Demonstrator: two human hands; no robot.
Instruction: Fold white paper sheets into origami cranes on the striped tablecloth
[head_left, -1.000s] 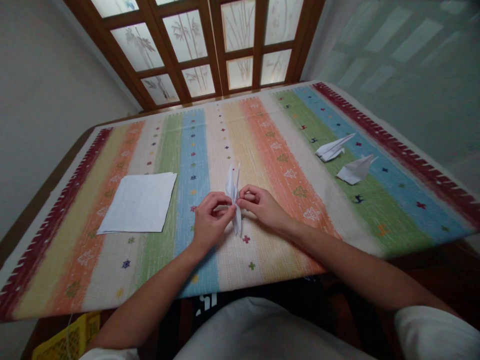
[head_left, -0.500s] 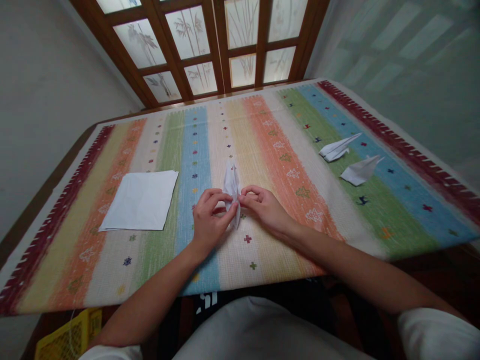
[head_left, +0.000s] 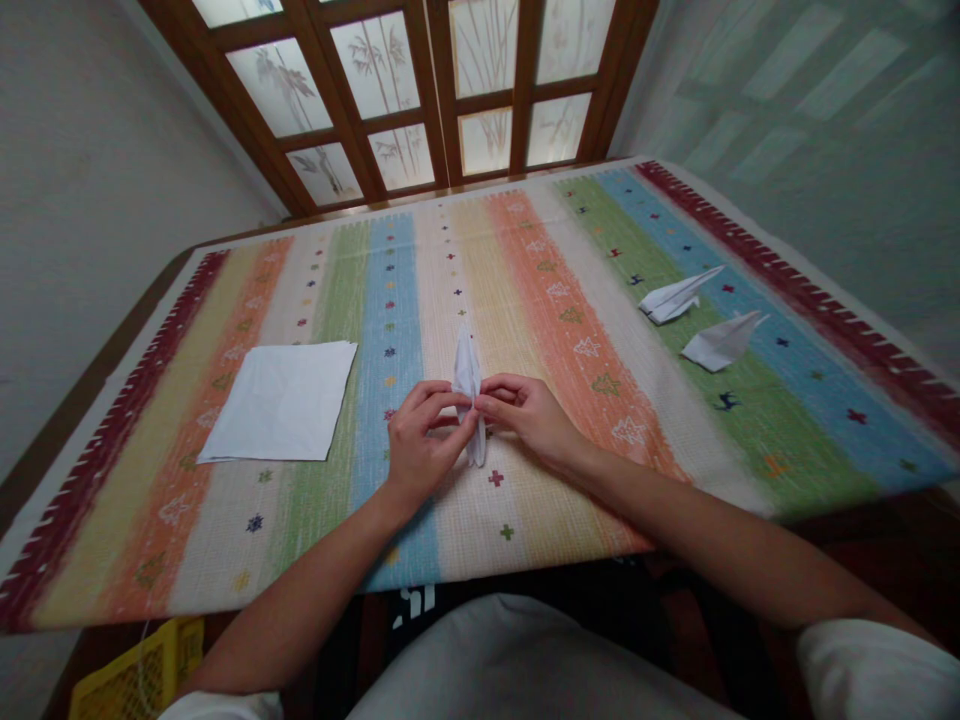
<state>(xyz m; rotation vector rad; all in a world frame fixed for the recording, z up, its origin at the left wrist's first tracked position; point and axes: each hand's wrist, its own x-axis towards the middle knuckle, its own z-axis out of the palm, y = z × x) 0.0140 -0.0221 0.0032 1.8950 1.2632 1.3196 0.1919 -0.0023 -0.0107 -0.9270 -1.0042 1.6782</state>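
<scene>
Step | left hand and right hand are pinching 1 folded paper | apparently shaping folds | next move is probably calling for light fingertip pressure

The left grip partly hides the folded paper.

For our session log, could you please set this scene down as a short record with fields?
Left hand: pinching the folded paper
Right hand: pinching its right side
Surface: striped cloth
Left of hands: white paper stack
Right of hands: one paper figure, another paper figure nearer the person
Bottom left: yellow basket
</scene>
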